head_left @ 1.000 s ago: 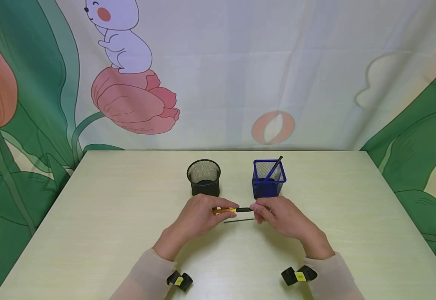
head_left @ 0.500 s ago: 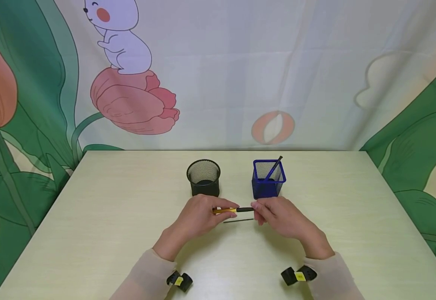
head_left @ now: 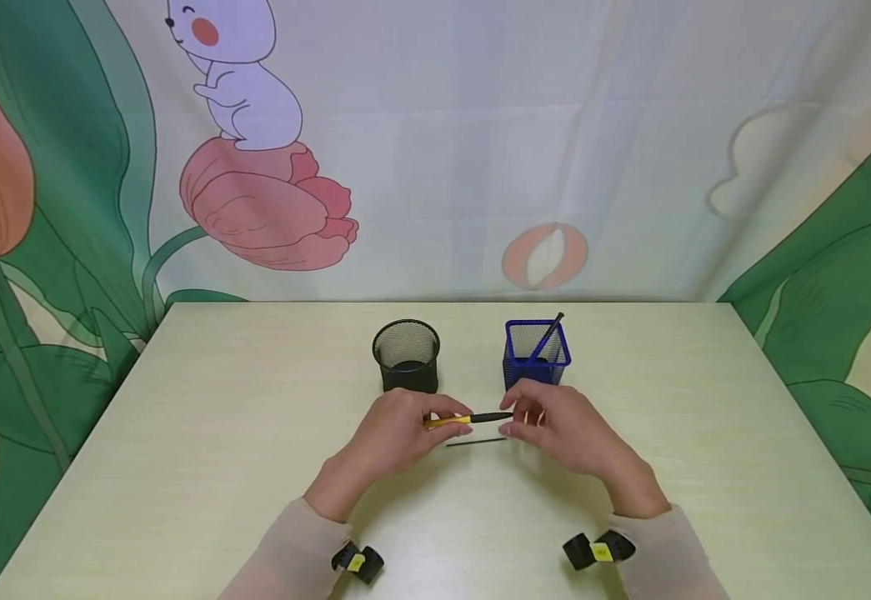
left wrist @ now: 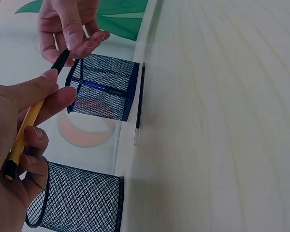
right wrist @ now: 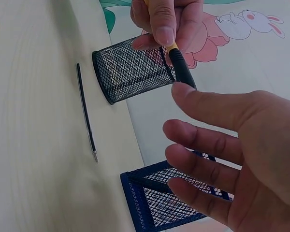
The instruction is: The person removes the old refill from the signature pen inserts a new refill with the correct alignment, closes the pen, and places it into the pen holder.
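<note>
My left hand (head_left: 397,429) pinches a yellow ballpoint pen (head_left: 448,422) by its yellow barrel. The pen's black grip end points right, toward my right hand (head_left: 566,425). The right thumb and fingers are parted around the tapered tip; in the right wrist view the thumb (right wrist: 208,104) is close to the black grip (right wrist: 182,67), and the other fingers are spread. Whether the thumb touches it, I cannot tell. Below the pen, a thin dark pen refill (head_left: 476,442) lies on the table, also seen whole in the left wrist view.
A round black mesh pen holder (head_left: 409,382) stands behind my left hand. Just behind my right hand is a square blue mesh pen holder (head_left: 512,371), with a dark pen (head_left: 548,337) leaning inside. A printed curtain (head_left: 420,167) hangs behind the table's far edge.
My right hand has let go of the pen's black end; its fingers have spread apart, baring the tapered tip. The left hand has kept its grip and hardly moved.
</note>
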A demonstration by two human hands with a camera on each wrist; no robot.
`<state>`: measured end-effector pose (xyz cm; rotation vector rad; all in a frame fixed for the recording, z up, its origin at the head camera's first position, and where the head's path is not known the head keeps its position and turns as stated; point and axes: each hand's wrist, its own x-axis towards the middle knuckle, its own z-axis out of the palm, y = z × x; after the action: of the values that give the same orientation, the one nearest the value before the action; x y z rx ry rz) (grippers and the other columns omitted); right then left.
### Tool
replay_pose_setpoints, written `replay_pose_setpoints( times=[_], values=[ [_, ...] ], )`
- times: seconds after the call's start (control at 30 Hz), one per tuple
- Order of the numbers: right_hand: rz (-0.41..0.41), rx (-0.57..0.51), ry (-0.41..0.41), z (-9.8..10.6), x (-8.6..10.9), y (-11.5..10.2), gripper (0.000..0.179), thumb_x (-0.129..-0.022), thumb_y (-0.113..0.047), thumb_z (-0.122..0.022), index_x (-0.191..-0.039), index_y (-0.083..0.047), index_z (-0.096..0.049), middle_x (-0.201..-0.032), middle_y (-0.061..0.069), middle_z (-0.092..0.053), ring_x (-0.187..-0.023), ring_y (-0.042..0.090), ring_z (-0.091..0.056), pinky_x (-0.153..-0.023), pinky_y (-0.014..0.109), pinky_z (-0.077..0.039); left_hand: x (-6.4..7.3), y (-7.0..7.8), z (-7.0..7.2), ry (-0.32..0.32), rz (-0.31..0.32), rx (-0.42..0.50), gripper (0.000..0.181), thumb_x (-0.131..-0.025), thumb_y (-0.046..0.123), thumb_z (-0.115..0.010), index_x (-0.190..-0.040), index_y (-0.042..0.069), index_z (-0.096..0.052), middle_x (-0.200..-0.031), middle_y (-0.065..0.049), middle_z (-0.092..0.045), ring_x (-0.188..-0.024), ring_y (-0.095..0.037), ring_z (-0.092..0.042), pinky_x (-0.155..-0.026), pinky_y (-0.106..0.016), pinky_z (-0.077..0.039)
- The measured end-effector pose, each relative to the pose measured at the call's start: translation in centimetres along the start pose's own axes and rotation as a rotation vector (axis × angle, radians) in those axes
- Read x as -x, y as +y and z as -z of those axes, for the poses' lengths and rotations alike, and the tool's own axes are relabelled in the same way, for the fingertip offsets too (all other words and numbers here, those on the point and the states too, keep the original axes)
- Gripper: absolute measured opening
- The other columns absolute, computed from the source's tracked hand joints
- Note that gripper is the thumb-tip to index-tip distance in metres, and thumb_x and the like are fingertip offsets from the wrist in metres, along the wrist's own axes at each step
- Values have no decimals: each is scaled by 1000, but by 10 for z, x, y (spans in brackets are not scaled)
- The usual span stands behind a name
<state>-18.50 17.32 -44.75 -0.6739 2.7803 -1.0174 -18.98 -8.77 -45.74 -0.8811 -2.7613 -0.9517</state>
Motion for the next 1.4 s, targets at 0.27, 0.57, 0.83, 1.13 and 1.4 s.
replay_pose_setpoints(
  times=[0.27,0.57,0.83,1.13,1.4],
  values=[
    [22,11,58,-1,0,2,15,-93,-22,-79,-99,-23,-66,-81,-11,-64,-73,9,-57,-65,26,-49,0,-1,0,3,-9,2,14,-91,36,-80,-102,27,-82,-86,14,-79,-61,2,-51,-55,-19,-41],
    [27,5,67,-1,0,1,14,-92,-21,-80,-95,-24,-66,-80,-10,-64,-72,9,-57,-63,26,-48,1,-1,1,7,-26,0,13,-92,36,-80,-100,26,-81,-85,14,-78,-63,2,-52,-57,-19,-42],
    [10,-3,62,-2,0,0,15,-91,-21,-81,-92,-24,-66,-79,-10,-64,-72,11,-57,-61,26,-48,0,-2,-1,0,-21,1,14,-91,37,-80,-101,27,-81,-85,16,-78,-63,2,-53,-58,-19,-43],
    [21,-4,59,-1,0,1,14,-91,-22,-81,-90,-25,-68,-78,-11,-63,-69,10,-57,-60,26,-47,1,-2,0,-2,-36,10,13,-92,36,-79,-101,26,-81,-86,16,-78,-64,3,-53,-58,-19,-43],
    [28,2,48,-1,0,1,9,-93,-24,-79,-90,-26,-71,-78,-13,-64,-71,9,-56,-61,26,-48,0,-1,0,-1,-37,2,13,-92,35,-79,-101,26,-82,-90,15,-79,-65,2,-55,-59,-19,-44]
  ],
)
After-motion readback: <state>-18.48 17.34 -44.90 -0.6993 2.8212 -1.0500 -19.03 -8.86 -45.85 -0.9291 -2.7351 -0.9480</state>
